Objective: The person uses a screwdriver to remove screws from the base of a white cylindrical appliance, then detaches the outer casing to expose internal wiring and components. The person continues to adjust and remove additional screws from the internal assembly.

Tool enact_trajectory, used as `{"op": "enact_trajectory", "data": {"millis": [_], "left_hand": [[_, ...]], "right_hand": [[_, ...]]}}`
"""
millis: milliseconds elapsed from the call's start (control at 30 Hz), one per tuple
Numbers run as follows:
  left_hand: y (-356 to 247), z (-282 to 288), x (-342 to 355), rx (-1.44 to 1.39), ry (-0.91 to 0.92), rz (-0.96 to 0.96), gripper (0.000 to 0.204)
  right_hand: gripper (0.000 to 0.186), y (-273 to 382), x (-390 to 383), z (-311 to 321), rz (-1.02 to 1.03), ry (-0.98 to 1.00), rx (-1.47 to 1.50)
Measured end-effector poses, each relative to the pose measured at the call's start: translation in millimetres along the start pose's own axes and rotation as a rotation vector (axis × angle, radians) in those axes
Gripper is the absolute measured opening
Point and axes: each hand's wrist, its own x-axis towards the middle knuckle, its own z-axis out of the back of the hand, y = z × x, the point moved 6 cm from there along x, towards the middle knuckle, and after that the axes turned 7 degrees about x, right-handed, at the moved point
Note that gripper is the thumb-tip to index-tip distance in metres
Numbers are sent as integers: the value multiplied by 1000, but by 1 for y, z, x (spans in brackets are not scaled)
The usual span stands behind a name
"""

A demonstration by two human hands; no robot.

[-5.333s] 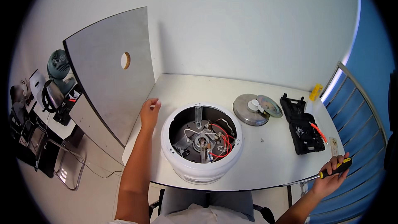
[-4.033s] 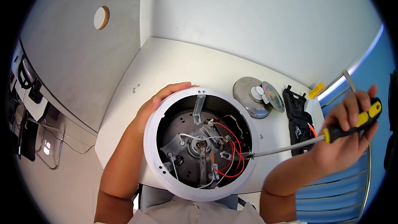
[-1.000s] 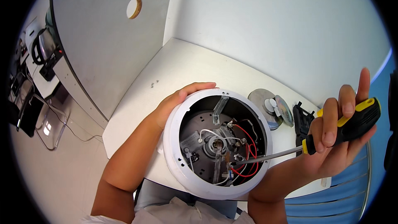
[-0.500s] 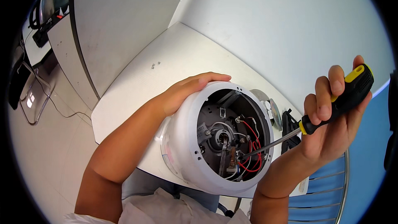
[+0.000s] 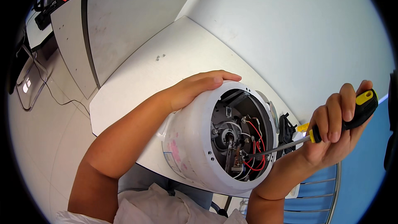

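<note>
A white rice cooker (image 5: 186, 149) lies tilted on its side on the table, its open underside facing right. Inside show red and white wires (image 5: 262, 157), a dark metal base and a central round fitting (image 5: 228, 136). My left hand (image 5: 195, 89) lies over the top of its shell, fingers stretched out and pressing on it. My right hand (image 5: 331, 128) is closed round the black and yellow handle of a screwdriver (image 5: 286, 146). The screwdriver's shaft slants into the open base, with its tip among the wires near a small terminal. The exact contact of the tip is hard to make out.
Small screws (image 5: 159, 57) lie on the white table (image 5: 137, 87) toward the far left. Behind the cooker are a black plastic part (image 5: 287, 128) and a yellow item (image 5: 303, 127). Grey partitions (image 5: 132, 16) border the table; a metal-barred chair (image 5: 319, 197) stands at the lower right.
The screwdriver handle and my right hand have dropped lower, so the shaft lies flatter. The cooker appears slightly turned and shifted right as the view moved. My left hand stays on the shell.
</note>
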Motion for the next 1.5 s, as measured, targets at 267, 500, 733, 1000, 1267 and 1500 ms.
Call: {"op": "enact_trajectory", "data": {"millis": [267,500,733,1000,1267,1500], "left_hand": [[-1,-1,-1,78,-4,22,71],[-38,4,-5,526,-167,-170,55],[-74,-63,-76,1020,-51,-549,25],[-61,-62,-82,914,-188,-710,32],[-62,-61,-83,925,-202,-689,32],[-63,-62,-82,951,-239,-713,30]], "right_hand": [[37,4,-1,6,-72,129,88],[45,22,-14,12,46,-42,-42],[42,41,-28,28,-30,-313,-32],[32,42,-28,32,-34,-371,-16],[38,34,-17,-6,-71,-358,-395],[48,26,-13,-20,-106,-350,-414]]}}
